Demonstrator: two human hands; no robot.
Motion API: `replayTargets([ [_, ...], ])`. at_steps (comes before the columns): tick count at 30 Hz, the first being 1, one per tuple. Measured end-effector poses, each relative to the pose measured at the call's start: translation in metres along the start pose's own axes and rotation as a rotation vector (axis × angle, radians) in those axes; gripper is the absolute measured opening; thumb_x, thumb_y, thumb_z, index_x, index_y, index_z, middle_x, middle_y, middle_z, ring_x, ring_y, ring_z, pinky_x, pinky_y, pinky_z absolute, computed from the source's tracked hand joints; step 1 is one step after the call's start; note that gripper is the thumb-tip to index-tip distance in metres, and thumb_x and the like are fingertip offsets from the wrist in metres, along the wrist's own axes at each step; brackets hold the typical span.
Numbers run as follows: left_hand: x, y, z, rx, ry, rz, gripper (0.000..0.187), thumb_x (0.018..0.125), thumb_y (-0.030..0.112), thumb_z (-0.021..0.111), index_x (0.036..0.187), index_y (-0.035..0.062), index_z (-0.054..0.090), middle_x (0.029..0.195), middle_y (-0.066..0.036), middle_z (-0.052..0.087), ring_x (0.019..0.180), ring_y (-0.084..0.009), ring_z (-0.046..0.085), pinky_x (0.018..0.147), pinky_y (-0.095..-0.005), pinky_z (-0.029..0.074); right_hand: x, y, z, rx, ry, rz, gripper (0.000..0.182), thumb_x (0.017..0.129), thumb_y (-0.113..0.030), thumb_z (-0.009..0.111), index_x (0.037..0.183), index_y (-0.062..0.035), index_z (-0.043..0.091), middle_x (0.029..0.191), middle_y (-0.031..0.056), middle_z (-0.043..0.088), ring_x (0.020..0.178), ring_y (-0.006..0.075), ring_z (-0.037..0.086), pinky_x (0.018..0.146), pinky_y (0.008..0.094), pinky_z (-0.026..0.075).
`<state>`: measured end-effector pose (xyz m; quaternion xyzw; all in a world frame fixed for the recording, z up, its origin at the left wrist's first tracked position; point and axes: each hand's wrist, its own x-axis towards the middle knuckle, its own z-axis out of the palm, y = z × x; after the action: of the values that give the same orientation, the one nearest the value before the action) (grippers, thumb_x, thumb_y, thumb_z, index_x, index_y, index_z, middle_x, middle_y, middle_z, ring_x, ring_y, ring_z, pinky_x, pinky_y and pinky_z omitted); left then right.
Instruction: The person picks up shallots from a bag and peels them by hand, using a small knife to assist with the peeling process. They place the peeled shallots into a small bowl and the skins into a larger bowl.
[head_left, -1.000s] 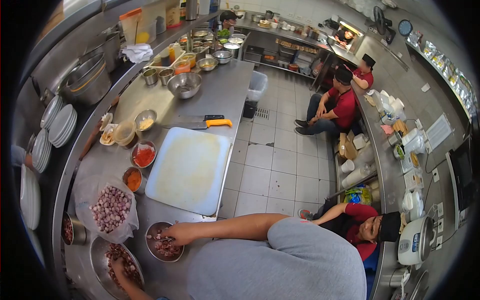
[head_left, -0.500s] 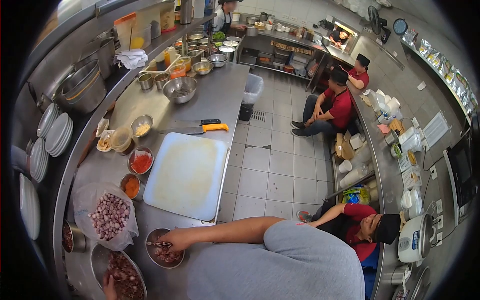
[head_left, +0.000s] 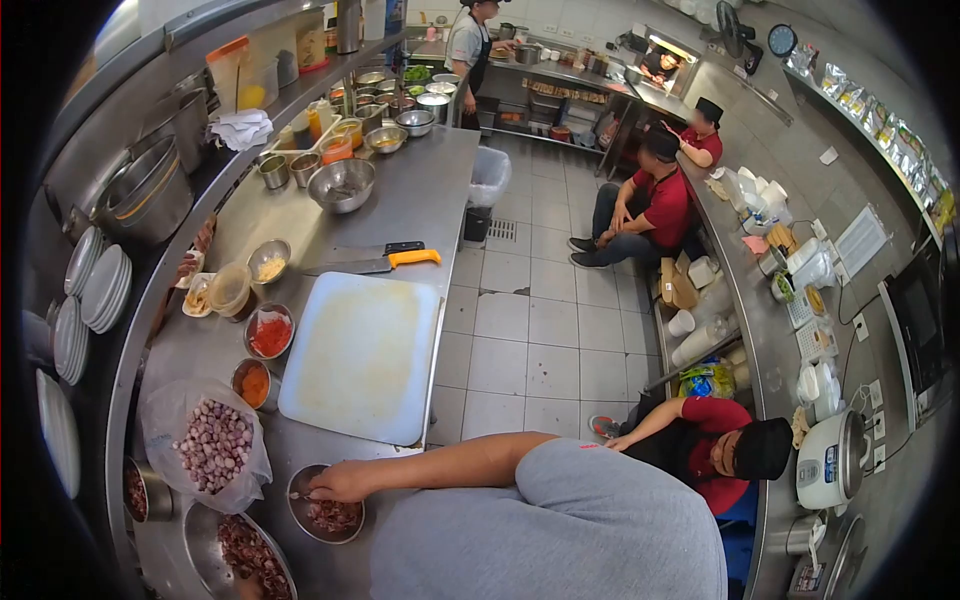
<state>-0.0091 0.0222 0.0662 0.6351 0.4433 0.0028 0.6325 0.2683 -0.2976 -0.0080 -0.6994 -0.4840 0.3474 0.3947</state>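
My right hand [head_left: 342, 482] reaches over the rim of a small steel bowl [head_left: 352, 532] with reddish-purple pieces in it. Its fingers are closed together inside the rim; what they pinch is too small to make out. Only a blurred part of my left hand [head_left: 246, 586] shows at the bottom edge, over a larger steel bowl [head_left: 200, 545] of similar reddish-brown pieces. Beside both bowls stands an open plastic bag [head_left: 160, 425] full of small purple shallots [head_left: 213, 445]. A steel container [head_left: 157, 497] with more reddish pieces sits left of the bag.
A white cutting board [head_left: 360, 360] lies on the steel counter, with a yellow-handled knife [head_left: 414, 258] beyond it. Bowls of red [head_left: 270, 332] and orange food [head_left: 252, 384] stand alongside. A seated person [head_left: 715, 450] in red is close on my right; other people are farther back.
The view has shifted slightly. My left hand has moved down toward the bottom edge and shows less. My right hand stays at the small bowl.
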Motion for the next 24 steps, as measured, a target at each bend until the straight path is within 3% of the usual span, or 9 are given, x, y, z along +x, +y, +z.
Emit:
replayTargets([
  [6, 0.001, 0.003, 0.009, 0.061, -0.028, -0.012, 0.058, 0.095, 0.028, 0.057, 0.146, 0.0115, 0.035, 0.110, -0.017, 0.064, 0.095, -0.0261, 0.065, 0.079, -0.0369, 0.054, 0.014, 0.013, 0.007, -0.098, -0.028, -0.008, 0.043, 0.094, -0.037, 0.054, 0.122, -0.0052, 0.057, 0.111, 0.0245, 0.063, 0.105, 0.0410, 0.059, 0.090, 0.0479, 0.046],
  [11, -0.001, 0.000, 0.010, 0.099, -0.026, -0.022, 0.061, 0.098, 0.031, 0.057, 0.150, 0.0132, 0.032, 0.112, -0.017, 0.063, 0.097, -0.0273, 0.065, 0.081, -0.0381, 0.054, 0.005, -0.029, -0.006, -0.145, -0.044, 0.124, 0.050, 0.090, -0.038, 0.061, 0.129, -0.0084, 0.051, 0.120, 0.0241, 0.056, 0.108, 0.0428, 0.058, 0.090, 0.0488, 0.047],
  [15, 0.013, -0.015, 0.004, 0.173, -0.009, 0.027, 0.060, 0.097, 0.030, 0.057, 0.149, 0.0131, 0.032, 0.112, -0.017, 0.063, 0.098, -0.0269, 0.065, 0.082, -0.0378, 0.054, 0.015, -0.020, 0.008, -0.202, -0.035, 0.047, 0.049, 0.091, -0.037, 0.060, 0.130, -0.0086, 0.052, 0.124, 0.0240, 0.053, 0.109, 0.0435, 0.058, 0.090, 0.0497, 0.047],
  [17, 0.024, -0.022, 0.001, 0.244, 0.004, 0.079, 0.058, 0.097, 0.029, 0.057, 0.148, 0.0126, 0.034, 0.112, -0.017, 0.063, 0.098, -0.0264, 0.065, 0.081, -0.0372, 0.054, 0.016, -0.018, 0.011, -0.173, -0.026, -0.081, 0.045, 0.092, -0.035, 0.058, 0.127, -0.0073, 0.055, 0.119, 0.0241, 0.057, 0.109, 0.0426, 0.057, 0.090, 0.0497, 0.046],
  [24, 0.062, -0.055, -0.011, 0.485, 0.045, 0.242, 0.052, 0.095, 0.025, 0.056, 0.143, 0.0109, 0.039, 0.112, -0.016, 0.063, 0.099, -0.0245, 0.065, 0.081, -0.0353, 0.054, 0.020, -0.005, 0.022, -0.163, -0.072, -0.086, 0.037, 0.093, -0.033, 0.056, 0.115, -0.0042, 0.062, 0.104, 0.0238, 0.064, 0.104, 0.0414, 0.059, 0.090, 0.0492, 0.046],
])
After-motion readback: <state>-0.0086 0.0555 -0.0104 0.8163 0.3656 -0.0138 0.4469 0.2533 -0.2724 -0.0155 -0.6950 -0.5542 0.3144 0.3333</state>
